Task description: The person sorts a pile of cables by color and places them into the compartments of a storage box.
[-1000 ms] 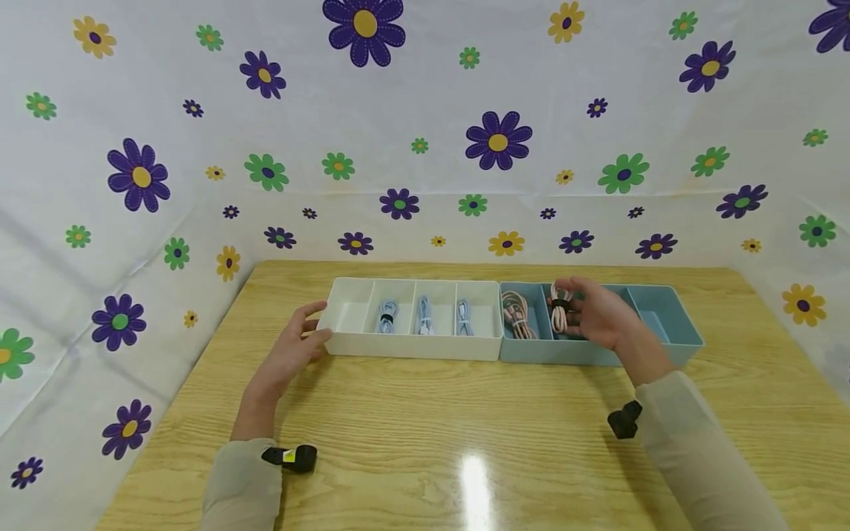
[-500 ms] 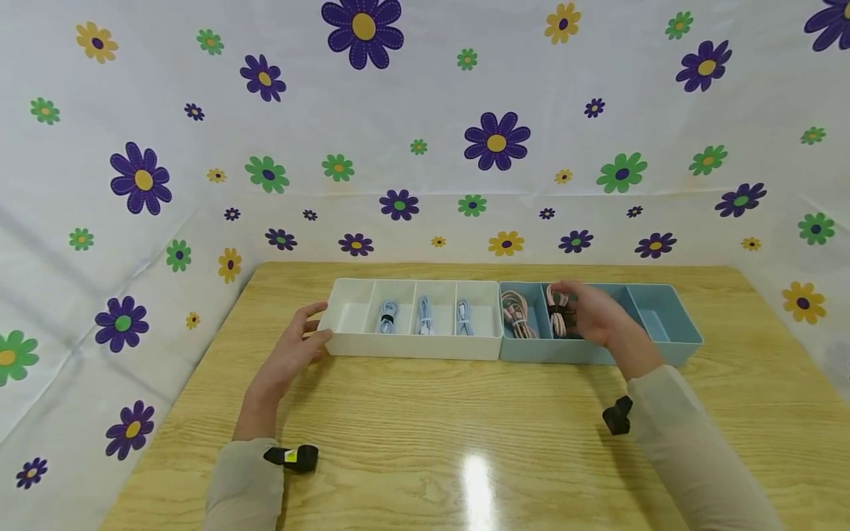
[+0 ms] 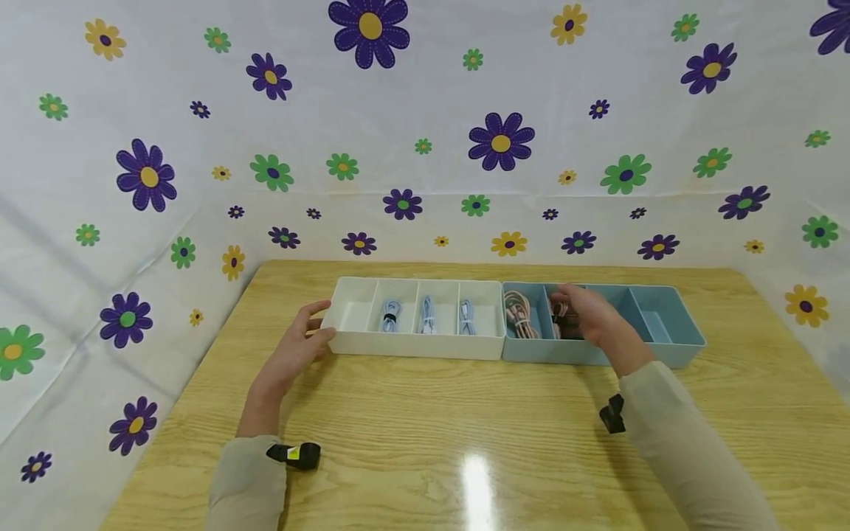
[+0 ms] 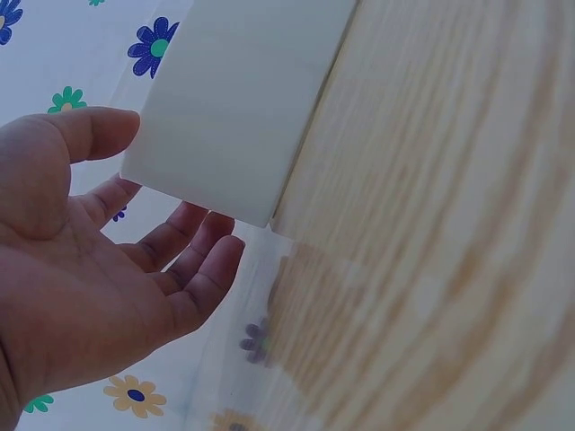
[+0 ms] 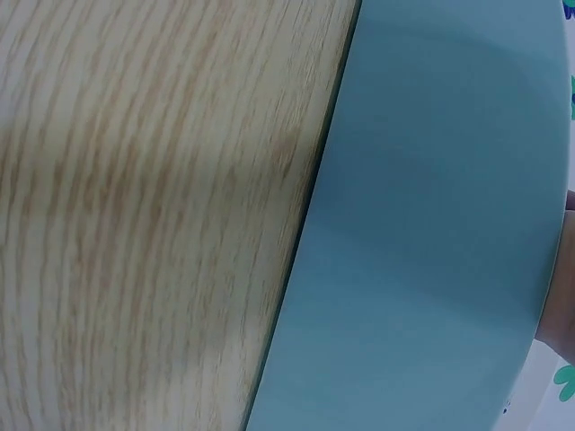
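My right hand (image 3: 595, 318) reaches down into the second compartment of the blue divided box (image 3: 558, 352). Its fingers hold a pink charging cable (image 3: 558, 313), coiled and bound with a black strap; the hand covers part of it. Only a sliver of that hand (image 5: 559, 305) shows past the box wall in the right wrist view. At the left end of the white divided box (image 3: 415, 345), my left hand (image 3: 292, 352) rests with thumb and relaxed fingers touching the end wall. The left wrist view shows these fingers (image 4: 208, 269) loosely bent beside the box corner.
Light blue coiled cables (image 3: 391, 316) lie in three of the white box's compartments. Another pink cable (image 3: 522, 316) fills the blue box's leftmost compartment. Both boxes stand end to end on the wooden table (image 3: 398, 420), before a flowered cloth (image 3: 425, 96).
My right hand has moved slightly left and lowered the pink cable deeper into the second blue compartment. The left hand has kept its place at the white box.
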Demonstrator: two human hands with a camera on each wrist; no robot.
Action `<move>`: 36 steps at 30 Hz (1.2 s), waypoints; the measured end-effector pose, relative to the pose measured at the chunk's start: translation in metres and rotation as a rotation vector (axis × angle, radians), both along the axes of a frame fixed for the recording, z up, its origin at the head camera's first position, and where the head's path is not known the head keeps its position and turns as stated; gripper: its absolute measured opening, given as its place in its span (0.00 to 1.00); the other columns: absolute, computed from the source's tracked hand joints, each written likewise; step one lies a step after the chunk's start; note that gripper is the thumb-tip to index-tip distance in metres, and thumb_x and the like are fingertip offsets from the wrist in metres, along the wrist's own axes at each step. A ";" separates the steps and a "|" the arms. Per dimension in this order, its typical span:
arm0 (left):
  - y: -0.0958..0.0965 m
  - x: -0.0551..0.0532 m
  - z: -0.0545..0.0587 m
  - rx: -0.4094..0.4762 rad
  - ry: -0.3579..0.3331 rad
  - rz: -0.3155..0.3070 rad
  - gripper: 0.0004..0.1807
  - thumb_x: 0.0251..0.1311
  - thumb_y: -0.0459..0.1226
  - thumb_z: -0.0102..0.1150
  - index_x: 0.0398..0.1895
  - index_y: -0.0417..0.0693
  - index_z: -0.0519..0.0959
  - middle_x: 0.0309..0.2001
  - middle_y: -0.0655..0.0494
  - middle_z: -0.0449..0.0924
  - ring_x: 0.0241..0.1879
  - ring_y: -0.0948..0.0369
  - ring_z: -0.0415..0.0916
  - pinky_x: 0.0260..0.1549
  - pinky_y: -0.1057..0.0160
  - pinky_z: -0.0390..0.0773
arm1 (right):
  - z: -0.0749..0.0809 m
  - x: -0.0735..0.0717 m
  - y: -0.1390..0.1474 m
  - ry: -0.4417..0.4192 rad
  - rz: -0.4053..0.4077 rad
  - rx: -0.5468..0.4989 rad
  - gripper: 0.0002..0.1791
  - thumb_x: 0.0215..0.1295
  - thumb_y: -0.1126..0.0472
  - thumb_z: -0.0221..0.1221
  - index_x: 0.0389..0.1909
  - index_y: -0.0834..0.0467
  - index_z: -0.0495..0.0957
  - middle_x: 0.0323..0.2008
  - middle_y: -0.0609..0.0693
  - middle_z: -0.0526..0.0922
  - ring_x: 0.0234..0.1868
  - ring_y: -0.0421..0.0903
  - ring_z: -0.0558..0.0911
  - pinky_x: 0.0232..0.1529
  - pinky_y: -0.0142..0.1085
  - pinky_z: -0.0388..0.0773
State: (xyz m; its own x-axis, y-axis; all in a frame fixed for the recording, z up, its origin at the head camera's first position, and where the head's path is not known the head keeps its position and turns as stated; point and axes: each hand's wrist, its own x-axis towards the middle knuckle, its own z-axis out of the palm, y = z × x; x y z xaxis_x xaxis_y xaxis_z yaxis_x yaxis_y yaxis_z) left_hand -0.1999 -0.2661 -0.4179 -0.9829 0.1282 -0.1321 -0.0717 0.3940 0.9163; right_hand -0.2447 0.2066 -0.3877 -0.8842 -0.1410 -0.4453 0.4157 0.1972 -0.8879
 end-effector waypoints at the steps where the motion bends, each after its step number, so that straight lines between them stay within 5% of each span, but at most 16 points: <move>1: 0.000 0.000 0.000 -0.001 -0.002 0.001 0.33 0.76 0.43 0.45 0.79 0.51 0.47 0.68 0.33 0.57 0.64 0.41 0.62 0.57 0.45 0.69 | 0.000 0.000 0.000 -0.001 -0.006 0.005 0.35 0.80 0.49 0.32 0.77 0.68 0.44 0.78 0.64 0.37 0.77 0.61 0.41 0.74 0.58 0.41; 4: 0.001 0.001 0.001 -0.001 -0.006 0.005 0.33 0.76 0.42 0.45 0.79 0.51 0.47 0.68 0.34 0.57 0.64 0.41 0.62 0.58 0.44 0.69 | 0.001 0.000 -0.002 0.000 -0.020 0.014 0.35 0.80 0.48 0.32 0.77 0.67 0.42 0.78 0.63 0.39 0.77 0.60 0.42 0.74 0.57 0.41; 7: 0.001 0.001 0.001 0.005 -0.004 0.004 0.33 0.76 0.43 0.45 0.79 0.51 0.48 0.68 0.33 0.56 0.65 0.41 0.61 0.58 0.43 0.68 | 0.001 0.001 -0.002 0.001 -0.032 0.021 0.34 0.80 0.48 0.34 0.76 0.67 0.50 0.73 0.65 0.55 0.70 0.58 0.59 0.71 0.52 0.55; 10: 0.000 0.001 0.000 0.012 0.001 -0.002 0.33 0.76 0.43 0.45 0.79 0.51 0.47 0.68 0.33 0.56 0.65 0.40 0.61 0.59 0.42 0.67 | 0.002 0.002 -0.003 0.000 -0.060 0.011 0.22 0.79 0.50 0.39 0.51 0.62 0.73 0.48 0.57 0.75 0.46 0.49 0.73 0.53 0.42 0.71; 12: 0.000 0.000 -0.001 0.017 0.005 -0.004 0.33 0.76 0.42 0.45 0.79 0.50 0.47 0.68 0.33 0.56 0.65 0.40 0.60 0.59 0.41 0.67 | 0.001 0.001 -0.003 -0.002 -0.075 0.006 0.17 0.77 0.52 0.42 0.33 0.56 0.72 0.34 0.48 0.72 0.36 0.45 0.72 0.41 0.38 0.73; 14: -0.001 0.000 -0.001 0.016 0.008 -0.006 0.33 0.76 0.42 0.45 0.79 0.50 0.47 0.68 0.33 0.56 0.64 0.40 0.61 0.59 0.42 0.67 | 0.001 0.001 -0.003 0.002 -0.081 0.008 0.16 0.76 0.53 0.44 0.26 0.54 0.68 0.29 0.46 0.72 0.34 0.44 0.72 0.38 0.36 0.72; 20: 0.000 0.000 0.000 0.009 -0.001 -0.005 0.33 0.76 0.42 0.45 0.79 0.50 0.46 0.69 0.33 0.55 0.65 0.40 0.60 0.60 0.40 0.66 | 0.004 0.002 -0.006 0.031 -0.068 0.049 0.13 0.75 0.57 0.45 0.35 0.60 0.71 0.35 0.51 0.71 0.41 0.49 0.70 0.49 0.41 0.69; 24: 0.000 0.000 0.000 -0.001 0.001 -0.003 0.33 0.76 0.43 0.45 0.79 0.51 0.47 0.69 0.33 0.56 0.65 0.40 0.60 0.59 0.41 0.67 | 0.009 0.004 -0.005 0.042 -0.046 0.065 0.17 0.76 0.57 0.44 0.53 0.66 0.69 0.47 0.55 0.68 0.51 0.53 0.69 0.62 0.46 0.66; 30: 0.000 0.001 0.001 0.007 0.000 -0.002 0.34 0.76 0.44 0.45 0.79 0.53 0.46 0.70 0.33 0.54 0.67 0.39 0.59 0.60 0.40 0.66 | 0.018 0.006 0.000 0.073 0.034 0.069 0.33 0.79 0.58 0.39 0.75 0.73 0.45 0.73 0.69 0.51 0.73 0.64 0.56 0.72 0.51 0.55; 36: 0.001 0.002 0.002 0.008 -0.003 -0.004 0.34 0.76 0.43 0.46 0.79 0.53 0.46 0.70 0.33 0.54 0.67 0.40 0.59 0.60 0.40 0.66 | 0.023 0.009 0.008 0.092 0.061 0.021 0.34 0.80 0.60 0.36 0.77 0.70 0.35 0.77 0.70 0.39 0.76 0.65 0.49 0.73 0.51 0.51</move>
State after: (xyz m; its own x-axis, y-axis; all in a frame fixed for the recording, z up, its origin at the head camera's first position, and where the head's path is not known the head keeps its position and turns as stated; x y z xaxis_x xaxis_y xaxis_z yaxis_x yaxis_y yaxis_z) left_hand -0.1979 -0.2650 -0.4160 -0.9820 0.1335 -0.1335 -0.0724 0.3867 0.9194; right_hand -0.2357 0.2141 -0.3644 -0.9114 -0.1876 -0.3663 0.3195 0.2386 -0.9171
